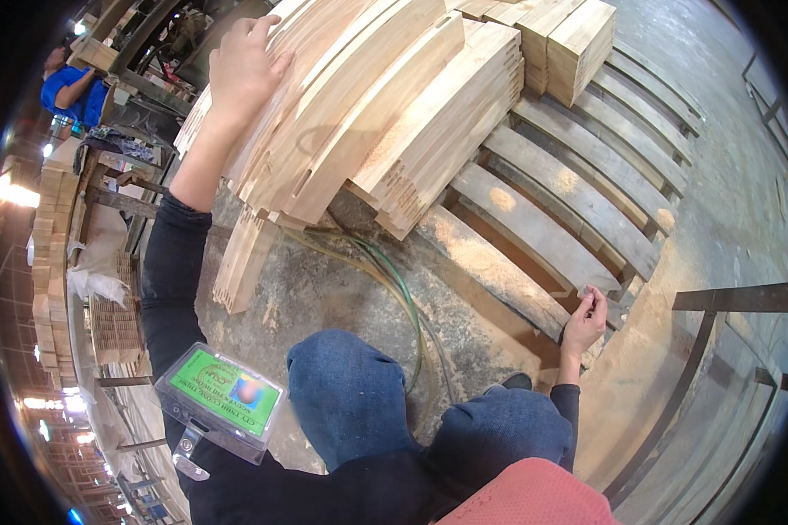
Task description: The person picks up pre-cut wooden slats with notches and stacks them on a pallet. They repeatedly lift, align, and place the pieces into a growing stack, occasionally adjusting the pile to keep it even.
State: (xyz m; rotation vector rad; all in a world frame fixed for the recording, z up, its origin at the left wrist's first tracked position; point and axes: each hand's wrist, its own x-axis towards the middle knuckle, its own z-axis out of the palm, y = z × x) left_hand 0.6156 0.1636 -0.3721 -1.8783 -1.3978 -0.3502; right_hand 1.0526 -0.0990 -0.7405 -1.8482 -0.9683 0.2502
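Two bare hands show in the head view, well apart. The left hand [247, 66] is at the top edge of a stack of curved wooden pieces [324, 114], fingers stretched over the wood and thumb set apart; I cannot tell whether it grips any piece. The right hand [587, 324] is low on the right, its fingers bent toward the thumb at the near end of a pallet [543, 232]; whether it pinches something small I cannot tell.

The curved pieces, pale and some with slots, lie at the upper centre, just left of a stack of straight wooden pieces [451, 114] with notched ends. Farther back, thick timber blocks [578, 48] stand on the pallet, and sawdust [477, 249] lies on its slats.

The clearest writing is on a badge [223, 391] in a clear plastic holder over the left upper arm: a green card with dark printed lines turned upside down to the viewer, a round emblem and a small coloured picture. A metal clip [186, 455] is attached to the holder. Green and yellowish hoses [404, 293] run over the floor before the jeans-clad knees [346, 394]. A person in blue [77, 94] is at the upper left.
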